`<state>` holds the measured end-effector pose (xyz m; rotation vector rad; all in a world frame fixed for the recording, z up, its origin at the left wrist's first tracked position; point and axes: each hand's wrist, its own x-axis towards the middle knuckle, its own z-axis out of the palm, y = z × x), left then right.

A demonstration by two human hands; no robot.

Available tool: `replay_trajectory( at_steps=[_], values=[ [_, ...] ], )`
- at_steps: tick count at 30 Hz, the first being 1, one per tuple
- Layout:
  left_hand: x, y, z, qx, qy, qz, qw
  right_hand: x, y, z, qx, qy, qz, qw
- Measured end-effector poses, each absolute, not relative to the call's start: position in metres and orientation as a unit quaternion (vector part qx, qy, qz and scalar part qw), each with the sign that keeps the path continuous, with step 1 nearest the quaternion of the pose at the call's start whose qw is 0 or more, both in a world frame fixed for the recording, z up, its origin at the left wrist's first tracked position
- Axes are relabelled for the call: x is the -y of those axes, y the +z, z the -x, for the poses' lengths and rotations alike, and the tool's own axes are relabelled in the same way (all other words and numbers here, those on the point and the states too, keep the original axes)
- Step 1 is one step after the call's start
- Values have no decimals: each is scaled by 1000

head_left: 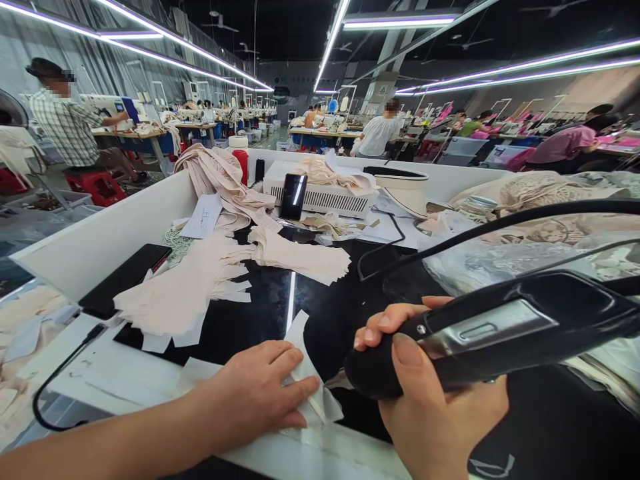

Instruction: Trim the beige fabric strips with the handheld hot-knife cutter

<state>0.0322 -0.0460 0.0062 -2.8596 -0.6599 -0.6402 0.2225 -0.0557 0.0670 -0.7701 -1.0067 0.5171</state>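
Head view: we note two stacks of soft cream cut fabric [175,287] beyond the hands, one phone [293,197] upright before one slotted white box [345,207], and one thick black cable [575,207] arching across crumpled clear plastic [470,261]; with the left hand [260,390], fingers extended, we press one thin pale piece [311,365] across the glossy black panel's [330,333] near edge; with the right hand [435,407] we grip one smooth black tool [500,327].

Pressing pale fabric piece [301,333] down near front edge of black tabletop [330,313] with left hand [265,387]. Gripping corded black tool [480,333] in right hand [440,413], tip close to fabric. Beyond left hand: stacked cream pieces [173,283]. Farther back: upright phone [293,197], vented white box [345,205].
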Motion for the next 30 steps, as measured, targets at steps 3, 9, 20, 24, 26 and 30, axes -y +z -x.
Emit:
replay_trajectory(
  at_steps=[3, 9, 20, 24, 26, 30],
  values=[
    [47, 7, -33, 219, -208, 950, 75, 56, 67, -223, 461, 238, 358, 776],
    [48, 4, -33, 225, -189, 953, 67, 54, 68, -222, 448, 242, 366, 779],
    [49, 5, -35, 232, -200, 950, 62, 42, 71, -214, 422, 240, 371, 792],
    [48, 5, -36, 234, -198, 950, 56, 41, 68, -212, 412, 250, 387, 786],
    [48, 5, -36, 234, -193, 951, 53, 41, 69, -211, 410, 251, 393, 784],
    [48, 5, -37, 233, -194, 951, 54, 38, 72, -210, 407, 241, 379, 795]
  ],
)
